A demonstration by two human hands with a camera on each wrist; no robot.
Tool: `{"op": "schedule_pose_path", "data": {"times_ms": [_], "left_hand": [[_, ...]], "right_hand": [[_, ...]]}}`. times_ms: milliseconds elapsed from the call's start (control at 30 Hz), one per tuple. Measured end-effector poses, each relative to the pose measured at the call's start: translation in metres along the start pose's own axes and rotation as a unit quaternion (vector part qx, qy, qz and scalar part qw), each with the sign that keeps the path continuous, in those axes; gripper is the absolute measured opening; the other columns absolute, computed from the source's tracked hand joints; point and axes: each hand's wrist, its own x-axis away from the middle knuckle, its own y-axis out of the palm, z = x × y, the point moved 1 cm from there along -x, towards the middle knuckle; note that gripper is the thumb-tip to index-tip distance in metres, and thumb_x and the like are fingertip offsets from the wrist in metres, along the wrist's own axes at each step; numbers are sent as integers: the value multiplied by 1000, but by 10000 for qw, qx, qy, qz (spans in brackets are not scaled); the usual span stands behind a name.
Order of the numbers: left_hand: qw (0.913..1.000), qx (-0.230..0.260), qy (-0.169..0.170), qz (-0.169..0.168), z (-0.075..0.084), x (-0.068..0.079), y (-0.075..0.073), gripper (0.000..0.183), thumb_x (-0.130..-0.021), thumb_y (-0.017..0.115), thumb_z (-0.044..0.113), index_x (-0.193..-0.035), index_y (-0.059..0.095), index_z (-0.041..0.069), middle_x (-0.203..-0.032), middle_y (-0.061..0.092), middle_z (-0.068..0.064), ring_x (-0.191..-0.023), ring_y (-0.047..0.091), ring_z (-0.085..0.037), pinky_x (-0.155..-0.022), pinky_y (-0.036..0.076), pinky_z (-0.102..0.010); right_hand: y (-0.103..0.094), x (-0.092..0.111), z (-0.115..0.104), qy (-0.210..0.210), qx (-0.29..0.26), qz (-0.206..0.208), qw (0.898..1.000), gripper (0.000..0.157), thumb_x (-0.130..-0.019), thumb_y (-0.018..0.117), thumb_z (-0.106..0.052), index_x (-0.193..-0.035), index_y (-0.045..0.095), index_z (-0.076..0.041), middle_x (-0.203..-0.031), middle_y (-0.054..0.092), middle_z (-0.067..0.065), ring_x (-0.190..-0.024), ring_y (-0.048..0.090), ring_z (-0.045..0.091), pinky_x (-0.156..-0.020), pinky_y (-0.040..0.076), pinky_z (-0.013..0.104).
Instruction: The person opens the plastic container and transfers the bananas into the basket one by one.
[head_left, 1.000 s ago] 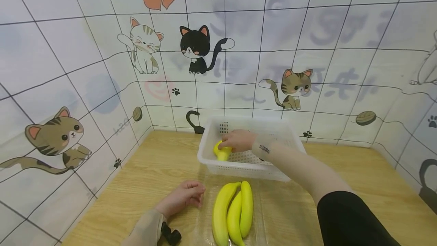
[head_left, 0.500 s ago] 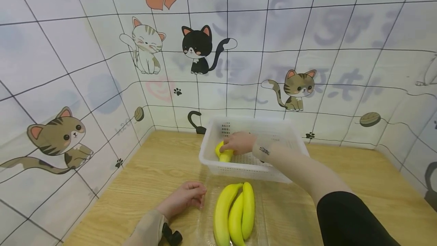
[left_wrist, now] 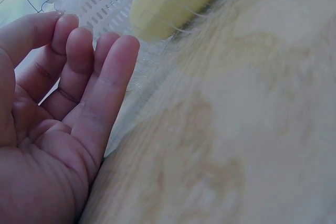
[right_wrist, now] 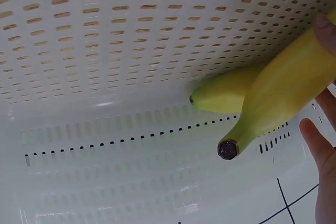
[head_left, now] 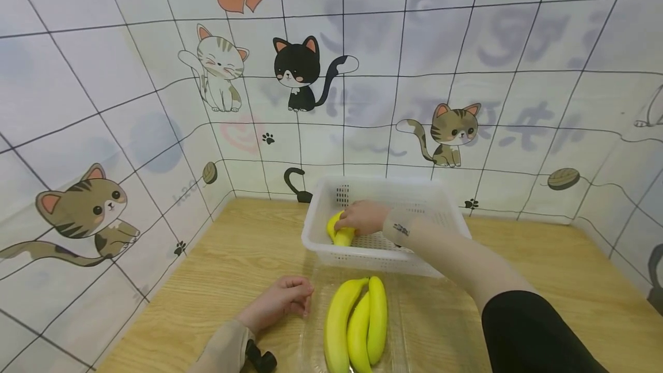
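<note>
If its grip slips, the right hand (head_left: 365,216) could drop the curved yellow banana (right_wrist: 289,82); the left hand (left_wrist: 68,103) pinches a clear plastic tray (head_left: 317,318).

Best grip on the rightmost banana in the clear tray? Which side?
I'd take the right banana around mid-body, coming from above and its outer right. It lies lengthwise, so fingers should close across its width. Its outer side faces a bare strip of clear tray; its inner side lies close against the middle banana, likely leaving little finger room.
</note>
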Motion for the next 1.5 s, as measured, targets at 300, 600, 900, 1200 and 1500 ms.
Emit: {"op": "schedule_pose_path", "data": {"times_ms": [300, 600, 900, 1200, 1500], "left_hand": [[10000, -49, 23, -11, 1, 1, -1, 21, -100, 51, 16, -82, 60, 11, -77, 60, 0, -70, 59, -13, -67, 54, -28], [10000, -35, 16, -9, 0, 1, -1, 20, -100, 51, 16, -83, 60, 10, -77, 60, -1, -69, 59, -14, -67, 54, -29], [10000, -29, 35, -63, 1, 1, -1, 21, -101, 51, 16, -83, 60, 10, -76, 60, 0, -68, 60, -13, -66, 54, -28], [10000, 10, -55, -22, 0, 0, -2, 20, -100, 52, 18, -85, 61, 10, -77, 61, -1, -68, 60, -14, -67, 54, -29], [10000, -1, -30, -49, -2, 1, -2, 20, -101, 51, 16, -84, 61, 12, -77, 61, 1, -69, 60, -13, -69, 54, -29]], "right_hand": [[-2, -1, -2, 56, 5, -120, 9999, 44, -88, 72, -16, -128, 60, -29, -126, 63, -3, -116, 57, 17, -98, 45, 39], [-2, 0, -6, 203, -11, -260, 9995, 46, -88, 71, -11, -128, 60, -29, -125, 63, -4, -114, 58, 16, -99, 44, 38], [8, 2, 1, 258, 59, 66, 9996, 45, -81, 79, -16, -122, 64, -26, -113, 65, -3, -102, 61, 15, -89, 50, 36], [6, 3, 0, 257, -21, 102, 9996, 45, -82, 76, -10, -122, 64, -26, -117, 66, -1, -104, 61, 18, -86, 50, 36], [1, 5, 0, 620, -188, -8, 9979, 49, -84, 77, -16, -128, 61, -29, -122, 63, -2, -108, 59, 16, -89, 48, 35]]}}
